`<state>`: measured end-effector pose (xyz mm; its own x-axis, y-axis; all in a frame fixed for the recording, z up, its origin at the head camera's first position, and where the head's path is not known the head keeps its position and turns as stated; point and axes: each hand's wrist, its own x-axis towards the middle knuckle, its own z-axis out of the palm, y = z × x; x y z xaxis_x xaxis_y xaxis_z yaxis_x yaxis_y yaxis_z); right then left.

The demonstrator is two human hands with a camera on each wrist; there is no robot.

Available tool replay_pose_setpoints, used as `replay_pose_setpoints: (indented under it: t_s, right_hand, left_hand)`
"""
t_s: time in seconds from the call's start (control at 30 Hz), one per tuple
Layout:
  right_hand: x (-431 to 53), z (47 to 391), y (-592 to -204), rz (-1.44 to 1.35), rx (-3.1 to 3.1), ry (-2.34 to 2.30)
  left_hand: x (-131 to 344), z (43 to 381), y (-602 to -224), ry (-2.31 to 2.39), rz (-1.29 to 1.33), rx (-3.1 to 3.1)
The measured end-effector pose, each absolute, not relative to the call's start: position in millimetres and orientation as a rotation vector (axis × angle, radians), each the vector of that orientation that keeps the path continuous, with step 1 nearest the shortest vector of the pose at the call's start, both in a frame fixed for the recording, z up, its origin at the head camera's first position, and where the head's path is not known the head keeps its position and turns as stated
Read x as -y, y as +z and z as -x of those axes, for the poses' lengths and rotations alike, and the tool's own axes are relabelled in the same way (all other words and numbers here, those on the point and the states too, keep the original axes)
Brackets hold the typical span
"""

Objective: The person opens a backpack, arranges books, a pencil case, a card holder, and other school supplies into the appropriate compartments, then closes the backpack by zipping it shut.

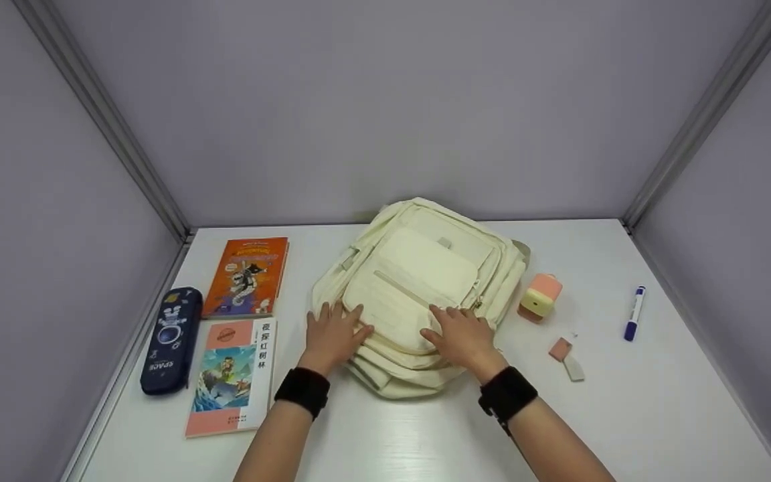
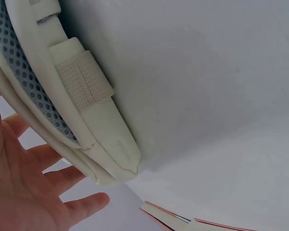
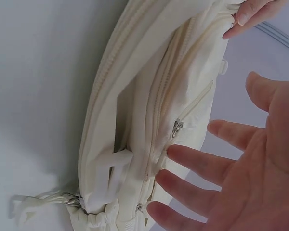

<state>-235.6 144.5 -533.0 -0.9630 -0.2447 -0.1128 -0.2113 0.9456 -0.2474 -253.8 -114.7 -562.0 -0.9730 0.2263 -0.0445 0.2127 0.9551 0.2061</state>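
A cream backpack (image 1: pixel 419 281) lies on the white table, front side up and turned at a slant. On its lower left side rests my left hand (image 1: pixel 335 335), fingers spread. My right hand (image 1: pixel 462 335) lies at its lower right side, fingers apart over the front pocket edge. The left wrist view shows the backpack's strap (image 2: pixel 84 79) and grey mesh padding, with the left fingers (image 2: pixel 62 178) straight beside them. In the right wrist view, the right fingers (image 3: pixel 197 163) reach toward the backpack's zippers (image 3: pixel 177 126).
To the left are an orange book (image 1: pixel 246 276), a pink-and-white book (image 1: pixel 228 378) and a navy pencil case (image 1: pixel 171 341). Right of the backpack sit a pink-and-yellow object (image 1: pixel 541 298), a small pink-and-white eraser-like piece (image 1: pixel 561 349) and a blue-capped marker (image 1: pixel 634 313). Grey panels (image 1: pixel 405 100) enclose the table.
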Motion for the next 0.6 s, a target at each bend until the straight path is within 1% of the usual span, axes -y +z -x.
replay_pose_setpoints:
  t_s: [0.33,0.6]
  right_hand:
    - [-147.8,228.8,-546.2,0.417,-2.986,-0.211]
    - [-154.1,229.8,-547.2,0.432,-2.927,-0.261]
  left_hand:
    - [108.6,231.4,-569.2,0.281,-0.322,-3.104]
    - [100.9,213.2,-574.4,0.277,-0.344,-3.187]
